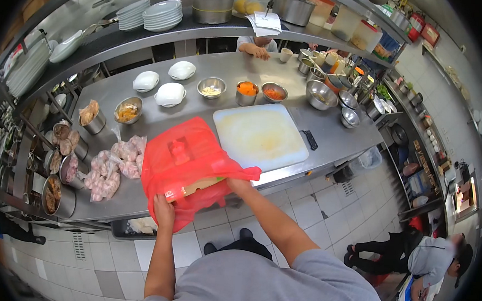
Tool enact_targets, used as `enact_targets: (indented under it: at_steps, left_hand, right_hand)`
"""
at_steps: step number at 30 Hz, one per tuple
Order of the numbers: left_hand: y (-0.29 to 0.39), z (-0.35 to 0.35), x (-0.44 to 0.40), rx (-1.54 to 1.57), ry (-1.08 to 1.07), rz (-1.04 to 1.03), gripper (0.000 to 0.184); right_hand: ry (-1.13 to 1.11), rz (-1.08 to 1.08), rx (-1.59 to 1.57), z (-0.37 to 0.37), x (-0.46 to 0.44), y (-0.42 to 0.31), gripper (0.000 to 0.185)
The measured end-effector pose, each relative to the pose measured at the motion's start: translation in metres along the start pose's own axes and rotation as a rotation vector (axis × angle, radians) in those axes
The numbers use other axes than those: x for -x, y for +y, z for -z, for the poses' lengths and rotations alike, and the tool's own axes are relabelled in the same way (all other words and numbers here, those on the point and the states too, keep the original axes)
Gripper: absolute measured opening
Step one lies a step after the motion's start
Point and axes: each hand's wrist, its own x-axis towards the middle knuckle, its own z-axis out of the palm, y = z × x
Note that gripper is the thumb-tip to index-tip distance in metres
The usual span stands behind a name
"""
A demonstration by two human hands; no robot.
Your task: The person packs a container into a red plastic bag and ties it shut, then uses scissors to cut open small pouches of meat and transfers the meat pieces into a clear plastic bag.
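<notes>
A red plastic bag [197, 142] lies over the front edge of the steel counter, its mouth toward me. Inside it shows the edge of a brown cardboard box [203, 185] with a printed label. My left hand [164, 211] is closed on the near left side of the bag's mouth. At the right side of the mouth is my right hand [240, 187]; the red plastic covers its fingers, so their grip is hidden. Right of the bag lies a white cutting board [261, 135], touching or nearly touching it. Clear bags of pale pink pieces [104, 175] sit to its left.
A black-handled knife [309, 140] lies by the board. Behind are white lidded dishes [170, 94] and metal bowls [212, 87] of ingredients. Metal pots [59, 195] stand at the left. An overhead shelf [204, 35] spans the counter. One person [257, 45] is opposite, another [433, 259] at right.
</notes>
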Motion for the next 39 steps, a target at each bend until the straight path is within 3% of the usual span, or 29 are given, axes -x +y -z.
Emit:
enact_targets:
  at_steps: [4, 6, 10, 12, 15, 19, 24, 28, 30, 34, 36, 39]
  left_hand:
    - [-0.003, -0.002, 0.001, -0.090, -0.061, -0.015, 0.022]
    - [0.008, 0.010, 0.000, -0.090, -0.046, -0.072, 0.025]
    - [0.012, 0.037, -0.007, -0.068, -0.137, -0.160, 0.030]
    - [0.002, 0.043, -0.014, 0.109, -0.253, -0.069, 0.032]
    - [-0.009, 0.038, -0.019, 0.087, -0.253, -0.083, 0.033]
    - [-0.004, 0.042, -0.020, 0.065, -0.178, -0.130, 0.033]
    - [0.007, 0.047, -0.020, -0.022, -0.212, -0.044, 0.039]
    - [0.026, 0.061, -0.018, 0.014, -0.051, -0.106, 0.039]
    - [0.031, 0.065, -0.017, 0.166, -0.121, 0.123, 0.035]
    - [0.012, 0.041, -0.017, 0.239, -0.049, 0.139, 0.033]
    - [0.000, 0.035, -0.020, 0.412, -0.119, 0.299, 0.034]
    - [-0.016, 0.028, -0.020, 0.534, -0.229, 0.297, 0.035]
  right_hand:
    - [0.054, 0.148, 0.110, 0.005, -0.007, -0.002, 0.029]
    - [-0.141, 0.122, -0.064, 0.029, -0.013, -0.028, 0.033]
    - [-0.406, 0.222, 0.028, 0.071, -0.017, -0.044, 0.041]
    - [-0.580, -0.074, 0.056, 0.079, -0.028, -0.044, 0.051]
    - [-0.616, -0.157, 0.135, 0.071, -0.041, -0.039, 0.048]
    - [-0.541, -0.111, 0.100, 0.054, -0.035, -0.021, 0.048]
    - [-0.348, 0.101, 0.178, 0.031, -0.034, -0.006, 0.042]
    - [-0.470, -0.021, 0.297, 0.047, -0.027, -0.029, 0.040]
    - [-0.420, 0.003, 0.315, 0.052, -0.021, -0.035, 0.039]
    - [-0.281, 0.042, 0.210, 0.046, -0.015, -0.032, 0.040]
    - [-0.321, -0.022, 0.165, 0.053, -0.012, -0.042, 0.041]
    - [-0.324, -0.026, 0.146, 0.043, -0.017, -0.031, 0.043]
